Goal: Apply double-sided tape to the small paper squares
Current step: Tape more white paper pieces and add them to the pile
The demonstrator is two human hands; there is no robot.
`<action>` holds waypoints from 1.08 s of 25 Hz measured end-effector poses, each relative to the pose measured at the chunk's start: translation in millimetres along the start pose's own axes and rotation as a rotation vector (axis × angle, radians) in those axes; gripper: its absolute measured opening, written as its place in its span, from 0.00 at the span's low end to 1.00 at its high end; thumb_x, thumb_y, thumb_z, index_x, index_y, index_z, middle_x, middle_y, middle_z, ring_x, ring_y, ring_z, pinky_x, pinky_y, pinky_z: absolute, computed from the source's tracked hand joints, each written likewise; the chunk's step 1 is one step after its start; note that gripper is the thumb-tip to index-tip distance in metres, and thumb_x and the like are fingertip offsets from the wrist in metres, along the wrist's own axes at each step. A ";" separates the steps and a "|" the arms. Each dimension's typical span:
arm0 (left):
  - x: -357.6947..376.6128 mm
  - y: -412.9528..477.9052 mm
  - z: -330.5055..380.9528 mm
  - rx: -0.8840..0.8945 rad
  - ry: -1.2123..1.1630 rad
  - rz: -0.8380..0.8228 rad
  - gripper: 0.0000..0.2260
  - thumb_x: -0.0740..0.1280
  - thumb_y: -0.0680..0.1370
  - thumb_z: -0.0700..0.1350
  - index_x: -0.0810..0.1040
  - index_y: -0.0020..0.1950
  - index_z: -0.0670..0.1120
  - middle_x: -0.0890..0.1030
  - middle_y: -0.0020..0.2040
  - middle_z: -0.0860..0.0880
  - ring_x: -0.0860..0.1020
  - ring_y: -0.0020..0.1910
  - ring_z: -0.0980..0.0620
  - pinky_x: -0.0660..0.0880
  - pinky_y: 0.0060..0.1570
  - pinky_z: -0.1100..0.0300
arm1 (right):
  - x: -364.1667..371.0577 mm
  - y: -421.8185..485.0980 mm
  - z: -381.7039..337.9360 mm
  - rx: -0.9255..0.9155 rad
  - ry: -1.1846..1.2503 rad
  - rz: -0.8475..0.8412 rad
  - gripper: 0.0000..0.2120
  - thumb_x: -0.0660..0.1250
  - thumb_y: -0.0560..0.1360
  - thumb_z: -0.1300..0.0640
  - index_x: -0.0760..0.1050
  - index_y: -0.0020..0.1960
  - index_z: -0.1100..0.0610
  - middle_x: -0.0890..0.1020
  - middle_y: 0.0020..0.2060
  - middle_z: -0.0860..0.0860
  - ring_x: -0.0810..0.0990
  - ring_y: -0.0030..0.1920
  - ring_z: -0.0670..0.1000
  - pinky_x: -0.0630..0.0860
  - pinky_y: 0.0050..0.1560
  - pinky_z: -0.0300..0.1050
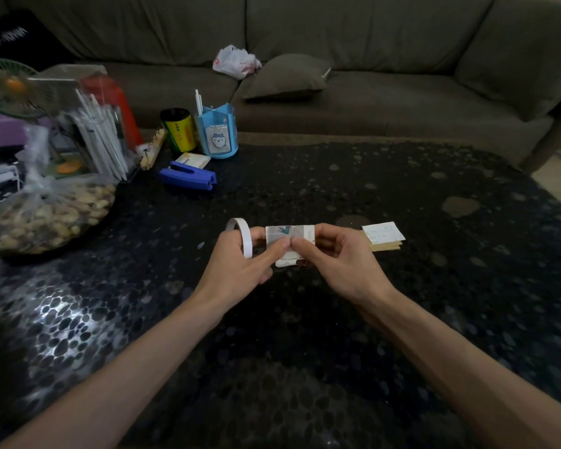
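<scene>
A small paper square (289, 236) with a printed picture is held above the dark table between both hands. My left hand (240, 264) has the white tape roll (243, 236) looped over its fingers and pinches the paper's left side with its thumb. My right hand (331, 254) pinches the paper from the right, thumb next to the left thumb on the paper's face. A white strip runs along the paper's top edge. To the right, a small stack of paper squares (382, 236) lies on the table.
A blue stapler (188, 177), a blue pen holder (217, 132) and a yellow can (178, 129) stand at the back left. A bag of peanuts (46, 212), a clear organizer (94, 137) and a small fan (10, 85) crowd the left. A sofa (337, 76) runs behind the table (305, 335).
</scene>
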State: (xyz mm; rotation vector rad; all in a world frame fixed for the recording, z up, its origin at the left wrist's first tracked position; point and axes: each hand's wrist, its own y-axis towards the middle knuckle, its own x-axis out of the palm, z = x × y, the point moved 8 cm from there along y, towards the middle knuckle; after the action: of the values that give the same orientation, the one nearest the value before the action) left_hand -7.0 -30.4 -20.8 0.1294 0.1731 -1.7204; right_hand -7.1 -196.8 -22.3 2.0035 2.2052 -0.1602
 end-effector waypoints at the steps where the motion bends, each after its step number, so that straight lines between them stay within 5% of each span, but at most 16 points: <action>1: -0.6 0.1 0.4 0.004 0.004 -0.004 0.10 0.71 0.81 0.48 0.84 0.62 0.50 0.87 0.42 0.44 0.74 0.30 0.55 0.72 0.30 0.65 | 0.3 -0.6 -0.6 -0.003 0.015 -0.003 0.08 0.72 0.81 0.55 0.84 0.58 0.55 0.89 0.49 0.46 0.87 0.51 0.44 0.83 0.55 0.42; 27: -3.2 3.4 1.1 0.000 0.016 0.010 0.09 0.71 0.80 0.48 0.85 0.59 0.50 0.87 0.42 0.47 0.76 0.29 0.58 0.76 0.34 0.64 | -1.6 0.8 -3.8 -0.057 -0.049 0.033 0.08 0.72 0.81 0.54 0.84 0.58 0.54 0.88 0.49 0.46 0.87 0.51 0.45 0.84 0.57 0.46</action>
State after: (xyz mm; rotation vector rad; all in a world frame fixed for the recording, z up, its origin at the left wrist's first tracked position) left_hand -3.2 -28.0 -19.3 0.1437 0.1839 -1.7101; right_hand -6.3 -197.6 -18.2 1.9835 2.1214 -0.1400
